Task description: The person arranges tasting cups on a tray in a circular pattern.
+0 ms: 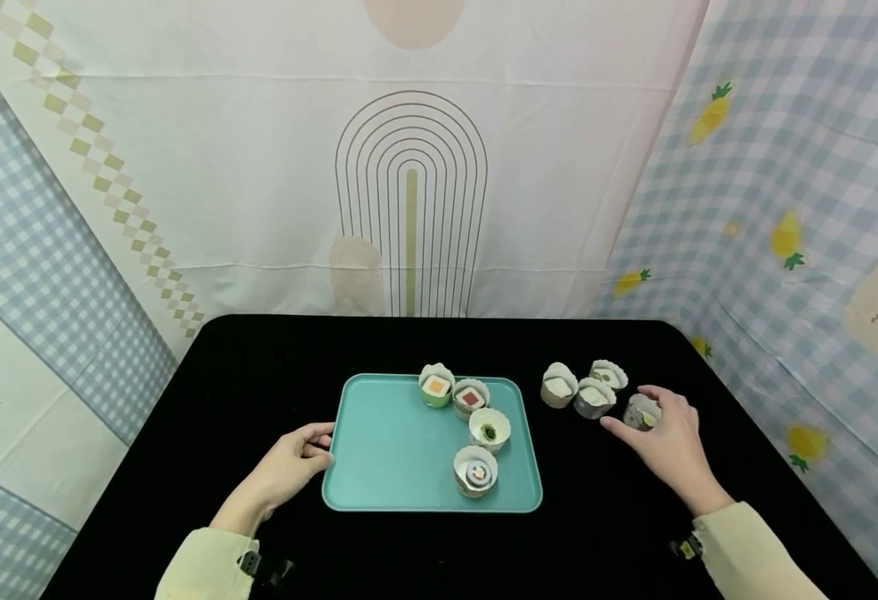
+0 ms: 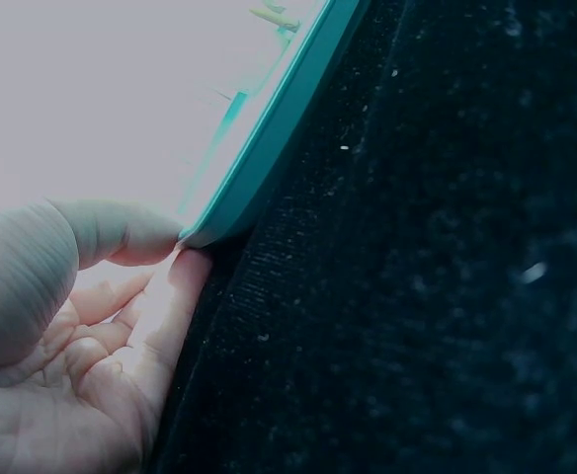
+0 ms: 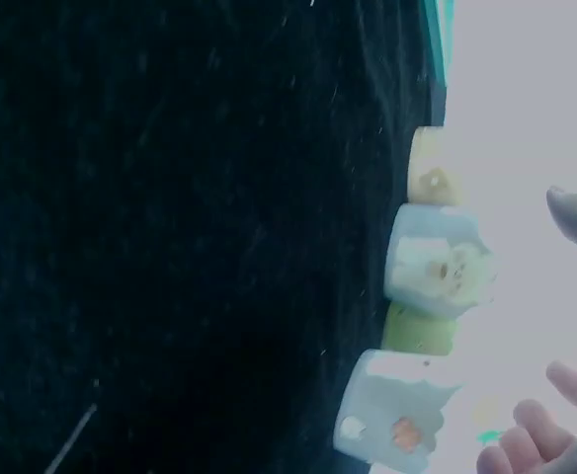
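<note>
My left hand (image 1: 292, 458) pinches the left rim of a turquoise tray (image 1: 394, 450); in the left wrist view the thumb (image 2: 135, 235) and a fingertip meet at the tray edge (image 2: 269, 138). Several small scalloped paper cups sit along the tray's right half, among them one with an orange square top (image 1: 436, 386) and one with a round face-like top (image 1: 476, 472). Right of the tray, my right hand (image 1: 671, 437) is spread about a grey patterned cup (image 1: 643, 412). In the right wrist view its thumb and fingers stand apart from the cups, including a pale one (image 3: 392, 410).
Left of that grey cup, several more cups cluster on the black tabletop (image 1: 274, 358), such as a brown one (image 1: 558, 387) and a grey one (image 1: 593, 400). Patterned cloth (image 1: 281, 192) hangs behind the table and on both sides.
</note>
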### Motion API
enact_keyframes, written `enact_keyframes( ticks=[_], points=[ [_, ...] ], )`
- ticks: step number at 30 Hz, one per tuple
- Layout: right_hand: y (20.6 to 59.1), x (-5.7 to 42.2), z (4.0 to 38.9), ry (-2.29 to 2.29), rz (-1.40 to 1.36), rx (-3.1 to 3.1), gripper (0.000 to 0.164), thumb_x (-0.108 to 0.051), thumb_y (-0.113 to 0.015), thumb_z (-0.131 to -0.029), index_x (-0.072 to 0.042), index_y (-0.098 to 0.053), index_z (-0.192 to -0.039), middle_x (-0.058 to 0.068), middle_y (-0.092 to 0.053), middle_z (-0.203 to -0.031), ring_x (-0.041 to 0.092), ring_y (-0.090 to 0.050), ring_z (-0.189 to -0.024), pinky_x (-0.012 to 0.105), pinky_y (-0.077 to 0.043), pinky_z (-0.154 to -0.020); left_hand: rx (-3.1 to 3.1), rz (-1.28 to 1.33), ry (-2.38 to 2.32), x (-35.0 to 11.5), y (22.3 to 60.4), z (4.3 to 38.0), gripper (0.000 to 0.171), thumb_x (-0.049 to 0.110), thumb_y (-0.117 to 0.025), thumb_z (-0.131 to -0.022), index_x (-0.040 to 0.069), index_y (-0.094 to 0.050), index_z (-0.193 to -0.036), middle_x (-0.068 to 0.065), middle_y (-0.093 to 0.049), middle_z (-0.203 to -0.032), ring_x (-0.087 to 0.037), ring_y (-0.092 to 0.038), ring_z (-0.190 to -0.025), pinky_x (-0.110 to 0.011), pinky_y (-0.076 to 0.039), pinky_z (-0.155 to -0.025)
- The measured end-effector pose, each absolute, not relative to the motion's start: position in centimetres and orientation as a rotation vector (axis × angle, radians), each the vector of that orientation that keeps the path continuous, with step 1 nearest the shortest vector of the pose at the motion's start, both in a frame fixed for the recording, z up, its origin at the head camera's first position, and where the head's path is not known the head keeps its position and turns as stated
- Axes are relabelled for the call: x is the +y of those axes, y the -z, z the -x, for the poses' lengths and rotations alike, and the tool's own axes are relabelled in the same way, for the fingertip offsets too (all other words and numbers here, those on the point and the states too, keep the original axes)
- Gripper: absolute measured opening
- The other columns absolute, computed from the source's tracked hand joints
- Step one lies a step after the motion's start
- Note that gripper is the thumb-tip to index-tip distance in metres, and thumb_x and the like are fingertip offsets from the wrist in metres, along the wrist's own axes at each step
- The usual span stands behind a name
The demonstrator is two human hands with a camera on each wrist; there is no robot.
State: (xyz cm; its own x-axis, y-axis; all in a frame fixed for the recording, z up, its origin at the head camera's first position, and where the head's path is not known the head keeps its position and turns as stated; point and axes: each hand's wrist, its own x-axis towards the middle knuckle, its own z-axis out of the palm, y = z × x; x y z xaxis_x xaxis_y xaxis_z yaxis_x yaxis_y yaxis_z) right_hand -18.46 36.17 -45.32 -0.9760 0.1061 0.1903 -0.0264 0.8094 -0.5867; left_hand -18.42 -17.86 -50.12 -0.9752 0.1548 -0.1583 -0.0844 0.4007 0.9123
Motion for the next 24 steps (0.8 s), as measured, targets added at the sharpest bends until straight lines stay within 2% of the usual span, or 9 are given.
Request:
enact_keyframes(
  ticks=[3,5,8,12,16,20,24],
  points=[
    [45.6,37.0,18.8,-0.933,0.125,-2.750,0.095,-0.057,-0.071,-0.080,0.003,-0.034,-0.144,0.032,-0.027,-0.141,0.054,-0.019,-0.124,0.068,-0.023,-0.089,2.436,-0.059,-1.612,-17.9,50.1,18.4,0.046,0.006,-0.060,-0.093,0.010,-0.051,-0.138,-0.007,-0.056,-0.109,-0.020,-0.058,-0.090,-0.041,-0.048,-0.086],
    [45.8,37.5,19.1,-0.990,0.191,-2.756,0.101,-0.057,-0.071,-0.081,0.003,-0.026,-0.148,0.034,-0.022,-0.143,0.057,-0.014,-0.126,0.070,-0.020,-0.090,2.436,-0.058,-1.612,-17.9,50.1,18.4,0.046,0.007,-0.061,-0.093,0.011,-0.051,-0.138,-0.007,-0.056,-0.109,-0.020,-0.058,-0.090,-0.041,-0.048,-0.086],
    [46.1,38.4,19.3,-1.141,0.290,-2.810,0.111,-0.058,-0.069,-0.082,0.000,-0.008,-0.153,0.037,-0.012,-0.146,0.060,-0.010,-0.127,0.071,-0.023,-0.089,2.435,-0.054,-1.609,-17.9,50.1,18.4,0.046,0.007,-0.061,-0.093,0.011,-0.051,-0.138,-0.007,-0.056,-0.110,-0.020,-0.058,-0.091,-0.042,-0.048,-0.086],
    [46.6,39.6,19.4,-1.342,0.356,-2.893,0.115,-0.058,-0.064,-0.085,-0.002,0.011,-0.152,0.039,-0.005,-0.146,0.058,-0.016,-0.128,0.064,-0.035,-0.090,2.433,-0.050,-1.606,-17.9,50.1,18.4,0.046,0.008,-0.061,-0.093,0.012,-0.051,-0.138,-0.006,-0.056,-0.110,-0.020,-0.058,-0.091,-0.042,-0.048,-0.087],
    [47.1,40.5,19.5,-1.494,0.363,-2.917,0.115,-0.055,-0.062,-0.089,-0.002,0.021,-0.149,0.041,-0.006,-0.146,0.054,-0.026,-0.128,0.058,-0.041,-0.092,2.434,-0.043,-1.610,-17.9,50.1,18.4,0.046,0.008,-0.061,-0.093,0.012,-0.052,-0.138,-0.006,-0.056,-0.110,-0.020,-0.058,-0.091,-0.042,-0.048,-0.086],
    [47.5,40.9,19.5,-1.571,0.356,-2.916,0.114,-0.052,-0.062,-0.090,-0.004,0.024,-0.148,0.042,-0.006,-0.146,0.052,-0.029,-0.128,0.056,-0.042,-0.091,2.437,-0.045,-1.610,-17.9,50.0,18.4,0.047,0.007,-0.061,-0.093,0.012,-0.052,-0.138,-0.007,-0.056,-0.110,-0.020,-0.058,-0.091,-0.042,-0.048,-0.086],
    [47.6,41.0,19.3,-1.620,0.317,-2.896,0.108,-0.047,-0.060,-0.093,-0.002,0.020,-0.149,0.041,-0.008,-0.145,0.051,-0.032,-0.126,0.053,-0.045,-0.090,2.438,-0.044,-1.608,-17.8,50.0,18.4,0.047,0.007,-0.061,-0.093,0.012,-0.051,-0.138,-0.007,-0.056,-0.110,-0.020,-0.058,-0.091,-0.042,-0.048,-0.086]
  ],
)
